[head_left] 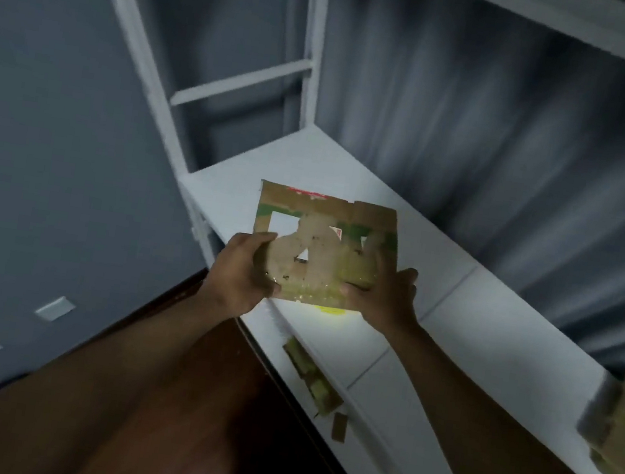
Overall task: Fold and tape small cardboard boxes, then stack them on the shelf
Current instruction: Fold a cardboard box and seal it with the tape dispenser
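A small brown cardboard box [321, 246], patched with torn labels and glossy tape, hangs just above the white shelf board [462, 330]. My left hand [246, 267] grips its near left edge, thumb on top. My right hand [387, 295] grips the near right corner, thumb over the top face. The box's top face tilts toward me; its underside is hidden.
More cardboard boxes [624, 433] sit on the shelf at the far right edge. Cardboard scraps [312, 381] show on the level below. White shelf uprights [315, 36] rise behind, a grey wall [38, 118] is on the left, and brown floor [238, 407] lies below.
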